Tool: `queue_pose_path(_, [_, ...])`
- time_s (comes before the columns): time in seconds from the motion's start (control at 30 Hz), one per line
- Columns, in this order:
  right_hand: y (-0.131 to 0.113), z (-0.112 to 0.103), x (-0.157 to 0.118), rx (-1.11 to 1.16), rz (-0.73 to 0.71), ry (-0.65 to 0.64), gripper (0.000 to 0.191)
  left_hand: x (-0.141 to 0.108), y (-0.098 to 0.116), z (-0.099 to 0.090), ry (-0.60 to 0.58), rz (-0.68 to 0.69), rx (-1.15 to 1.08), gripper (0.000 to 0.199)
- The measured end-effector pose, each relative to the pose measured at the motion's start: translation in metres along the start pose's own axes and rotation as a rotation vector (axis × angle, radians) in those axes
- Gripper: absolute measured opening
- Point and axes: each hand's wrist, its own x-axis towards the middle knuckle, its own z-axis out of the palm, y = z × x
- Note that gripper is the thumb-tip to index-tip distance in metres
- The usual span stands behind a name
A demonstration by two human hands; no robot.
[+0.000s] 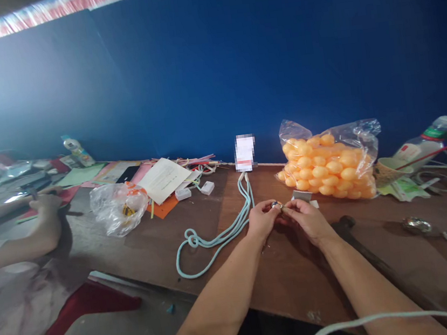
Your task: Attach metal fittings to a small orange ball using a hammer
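Note:
My left hand (pixel 265 219) and my right hand (pixel 305 218) meet over the brown table. Both pinch a small shiny metal piece (pixel 277 205) between the fingertips, too small to make out its kind. Just beyond my fingers lies a small grey and white box-like item (pixel 302 196). To the left, a looped light-blue cord (pixel 216 240) stretches across the tabletop to a white card (pixel 245 151) leaning against the blue wall. Behind my right hand stands a clear plastic bag of orange egg-shaped balls (pixel 329 168).
A hammer-like tool (pixel 357 241) lies right of my right arm, with a shiny metal object (pixel 417 225) beyond. A white cable (pixel 372 320) crosses my right forearm. Left are a crumpled plastic bag (pixel 120 208), papers (pixel 163 179) and another person's hand (pixel 45 208). A bottle (pixel 434 136) leans far right.

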Motion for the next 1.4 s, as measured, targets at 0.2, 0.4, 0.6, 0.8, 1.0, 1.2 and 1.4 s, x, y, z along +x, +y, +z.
queue_pose_path(0.2, [-0.001, -0.001, 0.001, 0.053, 0.062, 0.005, 0.035, -0.004, 0.006, 0.002, -0.066, -0.025, -0.041, 0.029])
queue_pose_path(0.4, [-0.007, 0.001, -0.004, 0.049, 0.100, -0.023, 0.035, -0.006, 0.007, 0.002, -0.075, -0.047, -0.057, 0.031])
queue_pose_path(0.6, [-0.013, 0.002, -0.008, 0.131, 0.086, -0.055, 0.031, -0.006, 0.012, 0.000, -0.099, -0.066, -0.144, 0.035])
queue_pose_path(0.8, [-0.014, 0.001, -0.007, 0.190, 0.099, -0.073, 0.028, -0.006, 0.013, -0.001, -0.118, -0.072, -0.206, 0.038])
queue_pose_path(1.0, [-0.010, 0.003, -0.007, 0.142, 0.098, -0.052, 0.028, -0.007, 0.013, -0.001, -0.129, -0.063, -0.176, 0.035])
queue_pose_path(1.2, [-0.005, 0.005, -0.004, 0.056, 0.049, -0.028, 0.028, -0.004, 0.009, -0.002, -0.130, -0.064, -0.164, 0.035])
queue_pose_path(1.4, [0.001, 0.003, 0.000, 0.024, 0.044, -0.045, 0.030, -0.002, 0.004, -0.002, -0.126, -0.077, -0.182, 0.034])
